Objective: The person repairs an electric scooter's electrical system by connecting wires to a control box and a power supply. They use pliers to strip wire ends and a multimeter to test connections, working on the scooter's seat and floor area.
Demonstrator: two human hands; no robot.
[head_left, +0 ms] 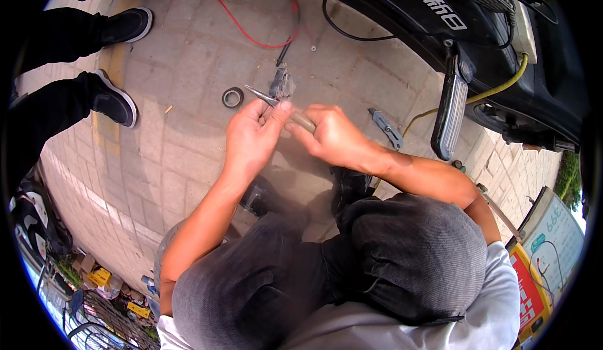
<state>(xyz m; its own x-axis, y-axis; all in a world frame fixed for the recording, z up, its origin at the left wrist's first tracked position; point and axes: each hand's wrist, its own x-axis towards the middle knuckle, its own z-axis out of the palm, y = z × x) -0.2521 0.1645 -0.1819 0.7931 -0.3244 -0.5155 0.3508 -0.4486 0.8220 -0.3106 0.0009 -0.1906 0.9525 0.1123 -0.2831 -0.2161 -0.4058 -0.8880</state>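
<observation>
Your left hand [252, 135] pinches a pointed metal tool [260, 95]; your right hand [334, 138] grips a tan rod [302, 121]. Your grip hides whether the two join.

Shows shiny metal on the slim, pointed silver tool [259, 94]; looks like glossy plastic on the curved black scooter panel [402, 12], matt cloth on the dark-grey trousers [421, 249], rough stone in the pale block paving [188, 92].

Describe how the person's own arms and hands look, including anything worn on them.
The left hand and right hand are gloveless, with no watch or ring visible. Both forearms are bare, below the short, whitish sleeves of a shirt.
</observation>
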